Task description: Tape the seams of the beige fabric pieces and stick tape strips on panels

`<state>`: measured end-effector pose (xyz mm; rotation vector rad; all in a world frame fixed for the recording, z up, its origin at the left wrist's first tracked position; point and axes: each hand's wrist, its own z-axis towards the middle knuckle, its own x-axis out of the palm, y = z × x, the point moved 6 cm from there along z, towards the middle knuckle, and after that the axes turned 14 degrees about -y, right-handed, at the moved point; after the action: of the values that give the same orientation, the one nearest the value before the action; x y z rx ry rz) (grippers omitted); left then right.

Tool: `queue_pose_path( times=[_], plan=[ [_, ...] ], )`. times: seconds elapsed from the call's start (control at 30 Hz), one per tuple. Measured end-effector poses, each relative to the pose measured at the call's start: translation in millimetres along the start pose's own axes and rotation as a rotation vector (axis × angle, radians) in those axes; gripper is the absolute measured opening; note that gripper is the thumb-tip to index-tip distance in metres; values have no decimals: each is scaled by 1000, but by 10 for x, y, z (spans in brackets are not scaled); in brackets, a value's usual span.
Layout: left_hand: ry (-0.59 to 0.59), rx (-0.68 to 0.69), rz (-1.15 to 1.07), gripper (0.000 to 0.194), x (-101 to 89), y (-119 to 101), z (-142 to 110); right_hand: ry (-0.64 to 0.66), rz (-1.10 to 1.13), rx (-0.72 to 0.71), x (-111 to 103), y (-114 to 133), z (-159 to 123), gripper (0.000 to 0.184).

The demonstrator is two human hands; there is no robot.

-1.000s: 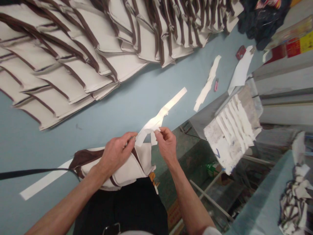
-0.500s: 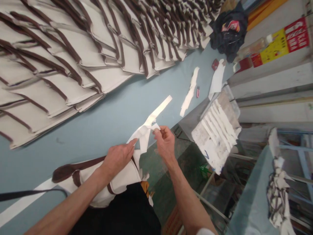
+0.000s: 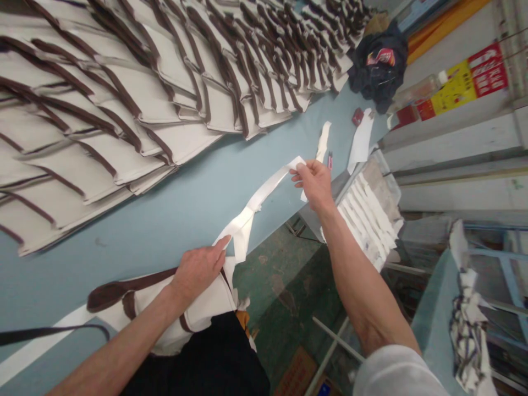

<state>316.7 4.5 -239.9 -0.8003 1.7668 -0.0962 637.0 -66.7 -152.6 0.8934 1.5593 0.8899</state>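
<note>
My right hand [image 3: 313,180] pinches the far end of a long white strip [image 3: 270,190] between thumb and fingers, above the blue-grey table. The strip runs back toward my left hand [image 3: 201,268], and a short tail [image 3: 243,239] hangs off at the table edge. My left hand lies flat, fingers stretched, over a cream fabric piece with dark brown trim [image 3: 206,301], its fingertips pressing on the strip's near end. That fabric piece rests along the table's front edge, against my body.
Overlapping cream panels with brown edging [image 3: 165,104] cover the table's far side. Beyond my right hand are a cream strip [image 3: 324,137], a small pink object [image 3: 330,160] and a dark bag [image 3: 379,66]. Several pale strips [image 3: 367,214] lie on a board at right.
My right hand has moved away and up to the right, still pinching the white strip, which is now drawn out straight. My left hand has stayed in place.
</note>
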Motion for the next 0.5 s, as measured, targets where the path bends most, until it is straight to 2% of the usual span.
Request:
queue_pose_path(
  times=[0.23,0.5],
  plan=[
    [-17,4,15,53,-12,-11,9,-76,139,215,112,-12,476,24],
    [-15,6,31,54,-3,-8,11,-136,176,246,226,-36,654,29]
  ],
)
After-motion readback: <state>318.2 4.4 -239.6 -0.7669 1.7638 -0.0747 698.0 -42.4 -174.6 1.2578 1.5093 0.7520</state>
